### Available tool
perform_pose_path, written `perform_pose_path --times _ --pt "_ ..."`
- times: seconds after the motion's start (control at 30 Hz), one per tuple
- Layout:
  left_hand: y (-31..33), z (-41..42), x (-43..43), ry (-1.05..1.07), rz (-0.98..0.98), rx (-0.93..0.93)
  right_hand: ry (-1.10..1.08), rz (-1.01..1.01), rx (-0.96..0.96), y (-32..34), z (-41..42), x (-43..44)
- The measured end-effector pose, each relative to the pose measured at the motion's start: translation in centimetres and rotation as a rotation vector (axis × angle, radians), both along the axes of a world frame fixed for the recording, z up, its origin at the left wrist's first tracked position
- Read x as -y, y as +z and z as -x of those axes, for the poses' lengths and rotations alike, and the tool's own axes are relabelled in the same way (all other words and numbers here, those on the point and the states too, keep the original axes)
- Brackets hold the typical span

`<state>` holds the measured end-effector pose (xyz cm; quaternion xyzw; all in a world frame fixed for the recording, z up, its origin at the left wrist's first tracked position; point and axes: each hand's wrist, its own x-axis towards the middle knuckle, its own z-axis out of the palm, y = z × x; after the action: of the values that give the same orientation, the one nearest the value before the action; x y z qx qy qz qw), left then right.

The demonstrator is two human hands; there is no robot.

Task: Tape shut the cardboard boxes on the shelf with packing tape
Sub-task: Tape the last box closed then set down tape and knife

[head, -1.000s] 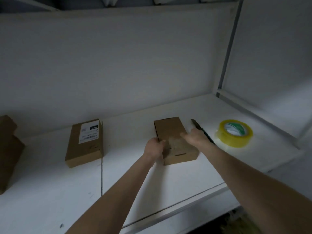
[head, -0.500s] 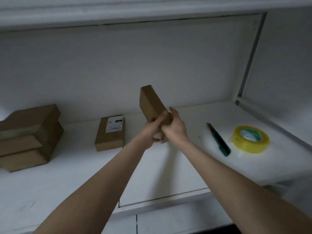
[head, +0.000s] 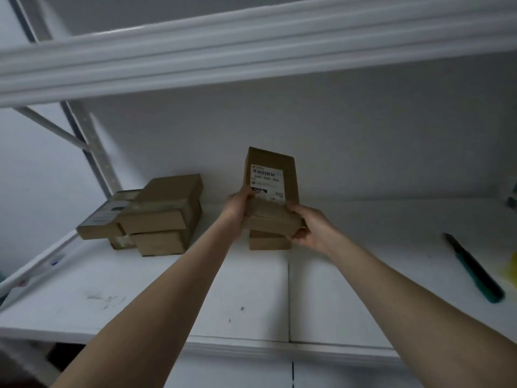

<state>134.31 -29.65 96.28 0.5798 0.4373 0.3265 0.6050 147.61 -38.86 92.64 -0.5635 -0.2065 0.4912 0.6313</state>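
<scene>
The shelf board (head: 140, 289) is seen beneath the labelled box (head: 270, 175), which is held upright above it. A stack of boxes (head: 162, 214) is piled well left of the labelled box, and another box (head: 270, 243) lies just below it. Its lower end is grasped by the left hand (head: 237, 210) and the right hand (head: 310, 226), fingers curled round it. Well to its right a knife (head: 475, 273) is laid; beyond, a yellow tape roll (head: 514, 268) is cut off by the frame edge. Handling before taping is judged to be in hand. Next, the box must be set down and the tape fetched.
</scene>
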Motion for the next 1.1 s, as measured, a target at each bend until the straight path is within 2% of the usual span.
perform_pose_path --times 0.07,0.23,0.33,0.47,0.6,0.73,0.83,0.97,1.03,1.1 --pt "0.3 2.0 -2.7 0.037 -0.056 -0.043 0.002 -0.042 -0.002 0.4 1.8 -2.8" --pt "0.0 6.7 -9.8 0.227 -0.464 -0.448 -0.048 0.069 0.243 -0.5 6.6 -10.5" --pt "-0.5 8.0 -11.7 0.161 -0.577 -0.531 -0.062 0.164 0.337 -3.2 8.4 -14.3" --pt "-2.5 7.7 -12.8 -0.014 -0.647 -0.531 -0.065 0.289 0.523 -5.9 9.5 -17.7" --pt "-4.9 7.3 -14.4 -0.100 -0.599 -0.521 -0.073 0.363 0.626 -7.7 10.1 -19.9" --pt "-6.3 7.4 -15.1 -0.145 -0.574 -0.554 -0.049 0.298 0.591 -8.7 10.6 -21.2" --pt "-6.7 6.6 -15.5 -0.149 -0.566 -0.558 -0.010 0.302 0.679 -8.3 9.8 -21.6" --pt "-7.2 4.0 -14.1 -0.232 -0.532 -0.529 -0.272 0.338 0.929 -6.8 6.5 -19.0" --pt "-7.6 2.1 -12.8 -0.280 -0.444 -0.493 -0.396 0.376 0.903 -6.8 4.3 -16.8" --pt "-8.1 0.5 -11.2 -0.335 -0.363 -0.451 -0.407 0.505 0.869 -7.2 2.5 -14.2"
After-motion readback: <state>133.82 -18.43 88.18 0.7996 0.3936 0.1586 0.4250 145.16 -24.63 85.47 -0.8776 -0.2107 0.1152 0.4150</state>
